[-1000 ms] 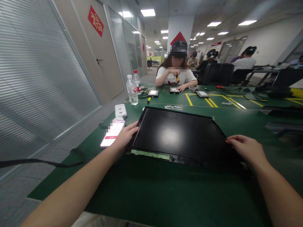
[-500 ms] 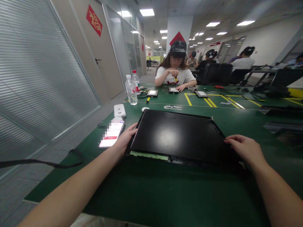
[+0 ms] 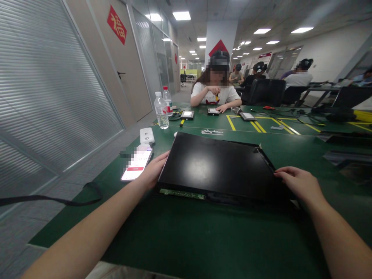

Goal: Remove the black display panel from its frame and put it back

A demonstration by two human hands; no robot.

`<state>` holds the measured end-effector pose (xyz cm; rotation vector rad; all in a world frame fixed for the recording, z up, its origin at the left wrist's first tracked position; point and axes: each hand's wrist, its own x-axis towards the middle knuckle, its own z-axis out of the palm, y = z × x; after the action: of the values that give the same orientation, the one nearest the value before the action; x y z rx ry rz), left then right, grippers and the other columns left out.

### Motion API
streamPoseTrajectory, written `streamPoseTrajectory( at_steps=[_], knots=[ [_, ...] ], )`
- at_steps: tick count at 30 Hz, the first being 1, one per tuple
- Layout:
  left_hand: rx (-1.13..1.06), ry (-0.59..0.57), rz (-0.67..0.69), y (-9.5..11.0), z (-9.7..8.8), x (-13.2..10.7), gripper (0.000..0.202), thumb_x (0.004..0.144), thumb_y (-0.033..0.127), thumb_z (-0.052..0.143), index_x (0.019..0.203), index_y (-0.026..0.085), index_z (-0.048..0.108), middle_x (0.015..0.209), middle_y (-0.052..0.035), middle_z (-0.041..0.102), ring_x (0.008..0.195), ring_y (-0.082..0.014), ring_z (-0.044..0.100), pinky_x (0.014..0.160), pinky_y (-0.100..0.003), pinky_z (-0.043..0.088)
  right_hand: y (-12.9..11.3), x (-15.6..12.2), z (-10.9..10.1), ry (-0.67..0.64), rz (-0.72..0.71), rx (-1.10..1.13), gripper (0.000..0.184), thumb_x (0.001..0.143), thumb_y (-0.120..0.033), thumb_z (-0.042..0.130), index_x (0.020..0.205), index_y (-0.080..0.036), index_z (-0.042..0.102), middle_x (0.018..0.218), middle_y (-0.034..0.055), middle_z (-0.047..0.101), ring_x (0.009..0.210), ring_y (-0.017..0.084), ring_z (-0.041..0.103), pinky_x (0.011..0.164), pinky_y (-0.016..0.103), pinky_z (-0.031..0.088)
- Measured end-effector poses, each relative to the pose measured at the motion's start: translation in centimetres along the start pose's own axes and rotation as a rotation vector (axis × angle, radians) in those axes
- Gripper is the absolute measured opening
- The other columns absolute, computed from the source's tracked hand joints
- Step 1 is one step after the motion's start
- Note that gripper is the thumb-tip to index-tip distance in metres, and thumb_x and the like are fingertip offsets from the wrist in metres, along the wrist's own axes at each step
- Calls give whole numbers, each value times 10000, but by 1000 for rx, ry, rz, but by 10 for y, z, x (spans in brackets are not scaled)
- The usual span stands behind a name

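A black LCD screen panel (image 3: 215, 166) lies in front of me, its left side raised a little and light glaring on its surface. Under its near left edge shows a green circuit board strip (image 3: 181, 193). My left hand (image 3: 155, 168) holds the panel's left edge; its fingertips go out of sight behind it. At the opposite side, my right hand (image 3: 299, 182) pinches the thin black rim between thumb and fingers. A small pale tab sticks up at the far right corner.
Left of the panel lie a lit phone (image 3: 138, 166) and a white power bank (image 3: 147, 135). Two water bottles (image 3: 161, 110) stand beyond. Across the green table (image 3: 203, 240), a co-worker (image 3: 216, 93) works on a hard drive (image 3: 213, 111). Dark flat parts (image 3: 345, 159) lie at right.
The screen panel's left side has risen and tilted slightly, covering more of the rim and circuit board strip. Both hands keep nearly the same places.
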<state>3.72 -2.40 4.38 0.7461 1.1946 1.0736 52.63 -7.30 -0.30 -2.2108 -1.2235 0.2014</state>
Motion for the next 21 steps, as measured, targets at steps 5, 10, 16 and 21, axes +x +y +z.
streamPoseTrajectory(
  at_steps=[5, 10, 16, 21],
  knots=[
    [-4, -65, 55, -1, -2, 3, 598, 862, 73, 693, 1444, 189, 772, 1080, -75, 888, 764, -224, 830, 590, -260, 630, -5, -2, -1, 13, 11, -20, 266, 674, -506, 635, 709, -299, 798, 730, 62, 771, 730, 276, 670, 666, 396, 460],
    [-20, -93, 68, -2, -3, 3, 617, 805, 74, 666, 1400, 169, 800, 1148, -81, 881, 790, -243, 834, 566, -266, 619, -12, -3, -5, -28, 44, -36, 269, 649, -513, 628, 698, -304, 790, 710, 57, 759, 735, 286, 673, 705, 412, 477],
    [-41, -95, 66, -5, -8, 9, 658, 743, 25, 627, 1365, 136, 811, 1134, -85, 881, 758, -223, 827, 549, -241, 603, -9, 1, -6, -84, 71, -56, 286, 671, -521, 642, 758, -301, 802, 783, 67, 779, 799, 301, 689, 736, 413, 493],
    [-92, -69, 64, -7, -10, 12, 485, 840, 114, 662, 1295, 115, 829, 1105, -111, 881, 860, -248, 844, 596, -252, 630, -11, 0, -6, -69, 65, -78, 284, 688, -517, 611, 750, -301, 787, 804, 69, 770, 817, 300, 676, 730, 404, 486]
  ],
)
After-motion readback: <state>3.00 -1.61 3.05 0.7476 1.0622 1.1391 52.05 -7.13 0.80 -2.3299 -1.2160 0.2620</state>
